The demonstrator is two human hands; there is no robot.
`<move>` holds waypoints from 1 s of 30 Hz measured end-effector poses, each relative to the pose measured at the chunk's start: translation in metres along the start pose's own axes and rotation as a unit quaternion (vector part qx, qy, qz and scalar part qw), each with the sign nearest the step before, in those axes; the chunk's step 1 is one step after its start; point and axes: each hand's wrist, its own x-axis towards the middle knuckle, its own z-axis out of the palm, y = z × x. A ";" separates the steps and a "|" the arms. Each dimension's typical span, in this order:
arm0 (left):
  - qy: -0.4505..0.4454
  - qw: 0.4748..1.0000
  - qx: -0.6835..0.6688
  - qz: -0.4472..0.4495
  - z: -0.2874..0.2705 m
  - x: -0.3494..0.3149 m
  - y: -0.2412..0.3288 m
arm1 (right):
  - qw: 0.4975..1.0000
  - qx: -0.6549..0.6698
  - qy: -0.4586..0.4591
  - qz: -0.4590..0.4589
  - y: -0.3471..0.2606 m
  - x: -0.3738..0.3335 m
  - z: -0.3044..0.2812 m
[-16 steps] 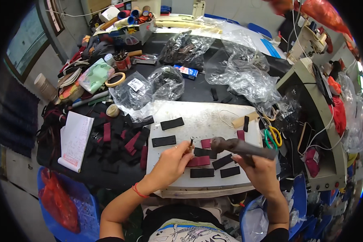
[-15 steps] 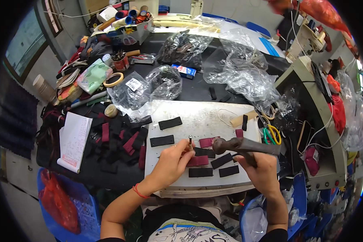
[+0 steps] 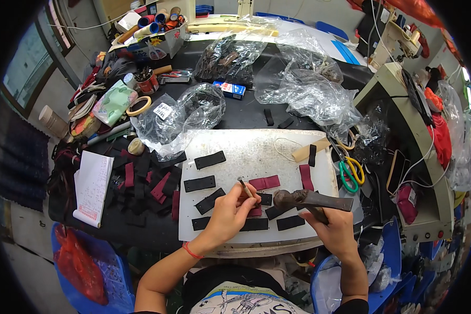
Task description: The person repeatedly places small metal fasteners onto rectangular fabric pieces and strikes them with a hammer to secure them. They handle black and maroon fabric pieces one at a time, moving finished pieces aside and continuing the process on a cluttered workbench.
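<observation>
My left hand (image 3: 226, 215) pinches a slim metal punch (image 3: 244, 187) between thumb and fingers, its top end tilted away to the left. The punch's lower tip is hidden by the fingers. Beneath that hand lie black fabric strips (image 3: 256, 225) and a mostly covered maroon strip (image 3: 255, 211). My right hand (image 3: 334, 230) grips a hammer (image 3: 316, 199) by its handle, the dark head held over the strips, to the right of the punch and apart from it. Beyond the punch, a maroon strip (image 3: 264, 182) rests on the white board (image 3: 246, 149).
Loose black and maroon strips (image 3: 141, 188) are heaped left of the board, beside a notepad (image 3: 93, 188). Scissors with green and yellow handles (image 3: 351, 175) lie at its right. Clear plastic bags (image 3: 319, 99), a tape roll (image 3: 138, 106) and a blue box (image 3: 229, 90) sit farther back.
My left hand has come down and a little right, and the punch has gone from upright to tilted. The hammer is slightly lower. More black strips show at the board's left.
</observation>
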 end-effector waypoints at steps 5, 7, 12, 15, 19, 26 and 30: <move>-0.027 0.976 0.178 0.120 0.001 -0.007 0.005 | 0.992 0.055 0.111 -0.025 -0.022 0.009 -0.015; -0.036 0.964 0.219 0.146 0.006 -0.009 0.008 | 0.958 0.206 0.199 0.014 -0.035 0.006 -0.025; -0.038 0.937 0.300 0.174 0.010 -0.017 0.003 | 0.984 -0.094 -0.143 -0.049 -0.032 0.019 -0.021; 0.023 0.983 0.158 0.090 0.010 -0.005 -0.001 | 0.997 -0.030 -0.030 -0.068 -0.026 0.022 -0.017; -0.017 0.999 0.039 0.013 -0.003 0.001 0.004 | 0.999 -0.029 -0.002 -0.046 -0.014 0.011 -0.010; -0.089 0.982 0.138 0.094 -0.008 -0.006 0.009 | 0.996 -0.009 0.074 -0.042 -0.031 0.012 -0.023; -0.100 0.967 0.181 0.151 -0.001 -0.006 0.012 | 0.940 0.254 0.225 0.040 -0.046 -0.006 -0.048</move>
